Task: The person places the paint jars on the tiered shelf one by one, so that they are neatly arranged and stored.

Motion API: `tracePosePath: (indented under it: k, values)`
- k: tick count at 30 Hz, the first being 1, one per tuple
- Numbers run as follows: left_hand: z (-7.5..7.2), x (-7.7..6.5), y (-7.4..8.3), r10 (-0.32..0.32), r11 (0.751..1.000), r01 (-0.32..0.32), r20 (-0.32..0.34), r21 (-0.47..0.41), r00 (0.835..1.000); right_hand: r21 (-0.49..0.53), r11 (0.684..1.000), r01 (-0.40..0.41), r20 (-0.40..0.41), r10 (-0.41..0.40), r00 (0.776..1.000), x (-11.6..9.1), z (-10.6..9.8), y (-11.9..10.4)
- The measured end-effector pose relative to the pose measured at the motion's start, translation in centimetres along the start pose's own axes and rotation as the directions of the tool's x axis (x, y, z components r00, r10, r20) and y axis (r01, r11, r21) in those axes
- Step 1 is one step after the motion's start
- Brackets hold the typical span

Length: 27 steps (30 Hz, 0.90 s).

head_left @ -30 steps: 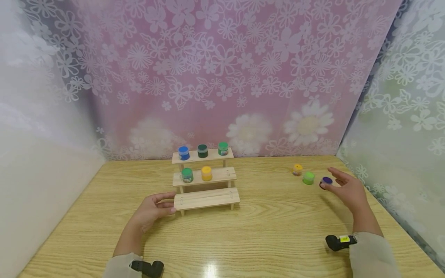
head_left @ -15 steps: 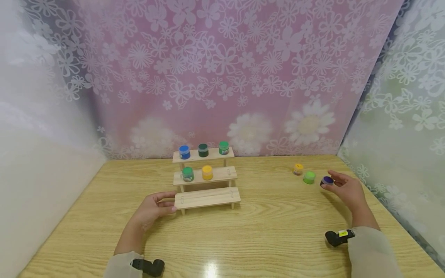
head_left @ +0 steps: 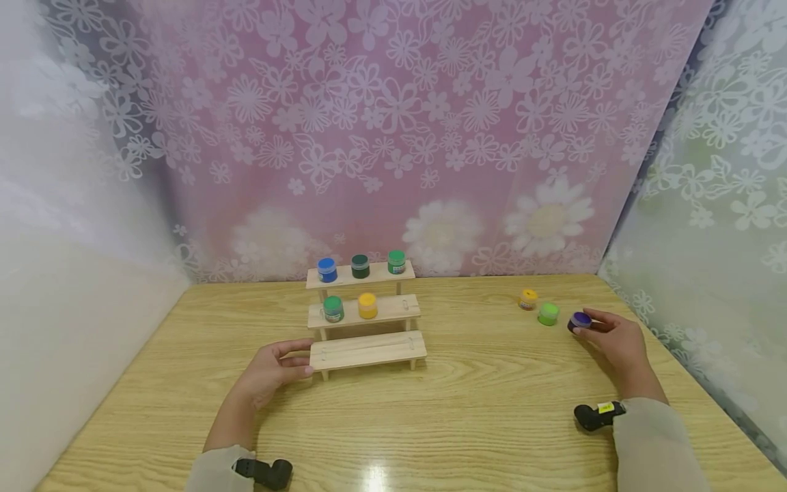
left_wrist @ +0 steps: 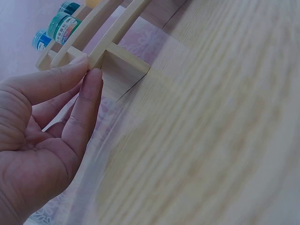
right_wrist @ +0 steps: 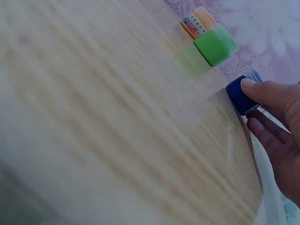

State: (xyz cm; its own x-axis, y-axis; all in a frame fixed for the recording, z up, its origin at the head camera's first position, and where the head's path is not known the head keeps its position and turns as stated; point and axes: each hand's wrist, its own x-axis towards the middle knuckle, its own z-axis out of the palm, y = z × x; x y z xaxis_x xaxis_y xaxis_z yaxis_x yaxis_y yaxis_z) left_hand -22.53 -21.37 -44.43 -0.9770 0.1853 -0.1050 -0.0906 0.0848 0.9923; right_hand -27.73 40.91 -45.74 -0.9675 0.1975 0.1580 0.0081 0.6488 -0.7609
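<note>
My left hand (head_left: 270, 372) pinches the left end of the lowest step of a three-tier wooden display stand (head_left: 369, 352). In the left wrist view, thumb and forefinger meet at the step's corner. Far to the right, my right hand (head_left: 617, 345) holds a dark purple paint jar (head_left: 580, 322) between thumb and fingers. That jar looks dark blue in the right wrist view, where the thumb (right_wrist: 262, 91) covers part of its side. Just left of it stand a light green paint jar (head_left: 548, 314) and an orange-yellow paint jar (head_left: 528, 299).
Blue (head_left: 327, 270), dark green (head_left: 360, 266) and green (head_left: 396, 262) jars stand on the top step. The middle step carries a green jar (head_left: 333, 309) and a yellow jar (head_left: 367, 305) at its left and centre. Flowered curtains (head_left: 430, 137) border the wooden table (head_left: 479, 410).
The right hand's fingers have closed in on the purple jar, which stays in about the same place. My left hand keeps its grip on the stand.
</note>
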Motion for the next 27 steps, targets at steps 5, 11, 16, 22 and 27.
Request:
tracePosePath:
  k: [5,11,16,22,27]
  values:
    - [-0.1,0.0,0.0,0.009,1.000,-0.009,0.008,-0.007,1.000,0.022,0.999,0.027,-0.025,-0.026,0.999,0.2,0.2,0.2]
    - [-0.2,0.0,-0.1,0.016,1.000,-0.016,0.024,-0.006,1.000,0.011,0.999,0.034,-0.029,-0.033,0.999,0.3,0.1,0.1]
    - [-0.2,0.1,-0.1,0.016,1.000,-0.016,0.026,-0.006,1.000,0.006,1.000,0.019,-0.004,-0.019,1.000,0.0,-0.2,-0.2]
    - [-0.2,0.2,-0.2,0.011,1.000,-0.011,0.020,-0.004,1.000,-0.012,1.000,0.010,0.034,-0.010,0.999,-0.3,-0.6,-0.7]
    - [-0.2,0.2,-0.4,0.004,1.000,-0.004,0.011,0.003,1.000,-0.008,0.999,0.047,0.043,-0.046,0.998,-0.6,-0.8,-1.4]
